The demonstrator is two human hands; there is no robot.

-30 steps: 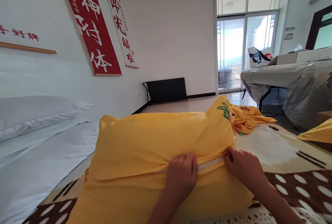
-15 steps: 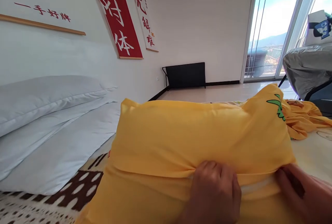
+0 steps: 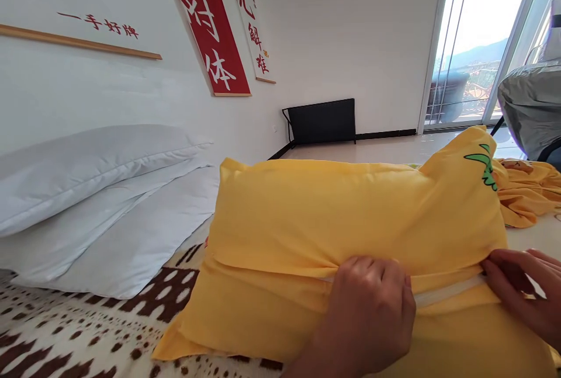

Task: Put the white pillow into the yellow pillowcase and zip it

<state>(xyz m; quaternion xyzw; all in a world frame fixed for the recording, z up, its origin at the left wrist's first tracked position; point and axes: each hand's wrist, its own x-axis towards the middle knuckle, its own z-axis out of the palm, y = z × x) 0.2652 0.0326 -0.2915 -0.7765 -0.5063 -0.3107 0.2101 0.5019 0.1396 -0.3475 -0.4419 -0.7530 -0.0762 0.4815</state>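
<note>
A stuffed yellow pillowcase [image 3: 280,208] lies across the bed in front of me, a green leafy print near its far right corner. A slit with a folded edge runs across its upper face, and a narrow white strip [image 3: 447,291] shows in it. My left hand [image 3: 372,302] is closed in a fist on the cloth at the slit's middle. Farther right along the same edge, my right hand [image 3: 521,284] pinches the cloth between thumb and fingers. Whether a zip pull sits in that pinch is hidden.
White pillows [image 3: 114,214] are stacked at the left against the wall. Under everything is a brown and cream patterned blanket [image 3: 87,331]. Crumpled yellow bedding [image 3: 530,191] lies at the far right. Beyond the bed stand a black folded panel [image 3: 322,122] and a silver-covered item [image 3: 530,97].
The view has shifted, with the pillows and wall moving slightly right in it. Both hands keep their hold on the slit's edge, and the right hand shows more raised fingers.
</note>
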